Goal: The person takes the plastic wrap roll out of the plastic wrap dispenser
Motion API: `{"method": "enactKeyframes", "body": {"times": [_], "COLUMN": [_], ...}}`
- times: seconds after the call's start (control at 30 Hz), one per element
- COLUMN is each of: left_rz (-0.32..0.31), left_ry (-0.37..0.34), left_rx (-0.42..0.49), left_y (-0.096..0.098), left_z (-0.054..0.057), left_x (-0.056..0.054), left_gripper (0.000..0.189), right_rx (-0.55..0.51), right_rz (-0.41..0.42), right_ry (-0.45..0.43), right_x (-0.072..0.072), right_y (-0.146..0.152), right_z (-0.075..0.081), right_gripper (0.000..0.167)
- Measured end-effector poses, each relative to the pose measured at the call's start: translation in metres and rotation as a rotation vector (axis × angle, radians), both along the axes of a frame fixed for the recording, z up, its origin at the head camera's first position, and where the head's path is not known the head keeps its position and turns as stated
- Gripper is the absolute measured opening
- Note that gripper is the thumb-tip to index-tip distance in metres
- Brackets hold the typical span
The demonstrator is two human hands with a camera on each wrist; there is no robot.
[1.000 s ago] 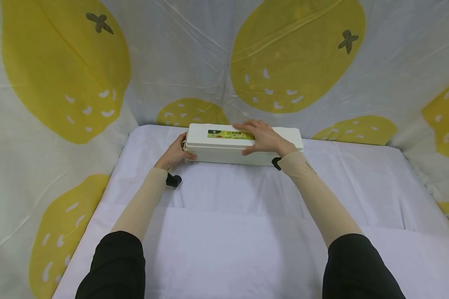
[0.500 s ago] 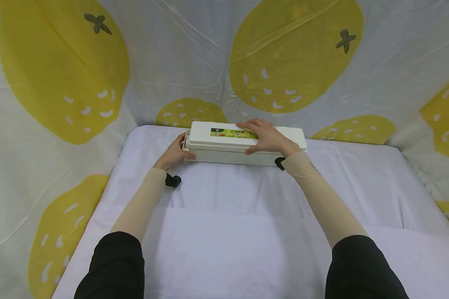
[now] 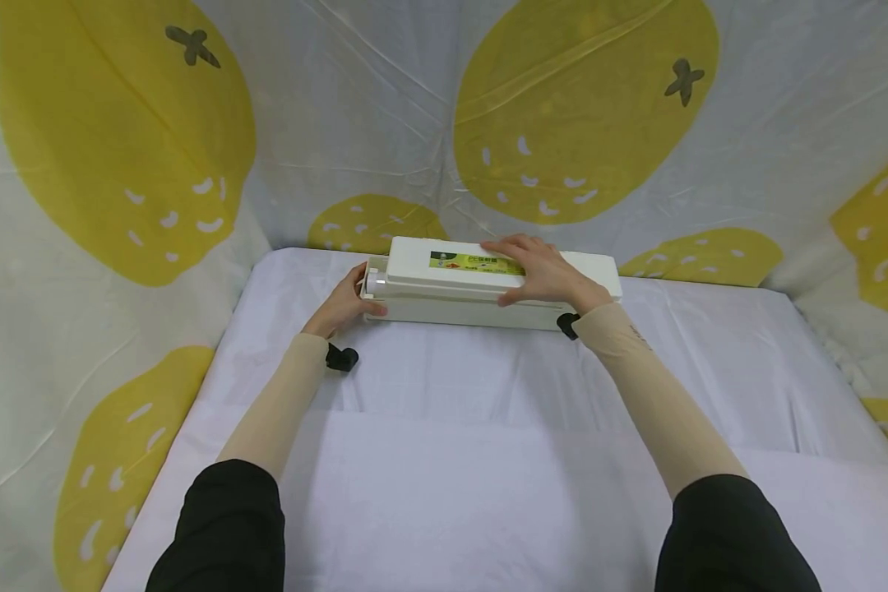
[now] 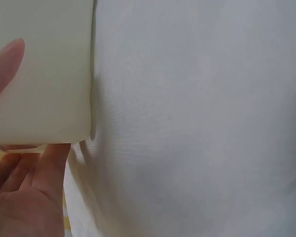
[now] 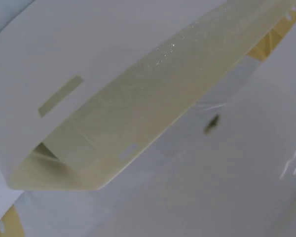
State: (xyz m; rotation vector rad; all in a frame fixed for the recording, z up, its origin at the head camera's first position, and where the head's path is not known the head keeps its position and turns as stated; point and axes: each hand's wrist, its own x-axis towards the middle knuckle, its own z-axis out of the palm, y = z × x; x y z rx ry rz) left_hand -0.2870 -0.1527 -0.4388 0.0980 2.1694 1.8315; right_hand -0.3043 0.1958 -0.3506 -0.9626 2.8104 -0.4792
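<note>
A long white cling film box (image 3: 444,311) lies near the table's far edge, its lid (image 3: 418,259) with a green and yellow label (image 3: 477,263) shifted to the right over the base. At the uncovered left end shows a whitish roll end (image 3: 375,283). My left hand (image 3: 346,304) grips that end of the base; in the left wrist view its thumb (image 4: 7,64) lies on the box's front. My right hand (image 3: 543,271) holds the lid, fingers over the top and thumb at the front edge. The right wrist view shows the lid's hollow right end (image 5: 113,128), without the hand.
A white cloth (image 3: 444,493) covers the table. Behind the box hangs a white curtain (image 3: 355,123) printed with big yellow lemons, which also runs along the left and right sides.
My right hand has slid the lid to the right along the base, uncovering the left end and the roll. The left hand and the base have stayed put.
</note>
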Motion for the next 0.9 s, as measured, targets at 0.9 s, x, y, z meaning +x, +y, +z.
{"method": "enactKeyframes", "body": {"times": [0.9], "left_rz": [-0.025], "left_ry": [-0.026], "left_rx": [0.027], "left_y": [-0.001], "left_z": [0.026], "left_x": [0.018], "left_gripper": [0.097], "right_rx": [0.008], "right_rz": [-0.081], "right_ry": [-0.009], "right_x": [0.022], "right_y": [0.061], "right_z": [0.006], "right_gripper": [0.089]}}
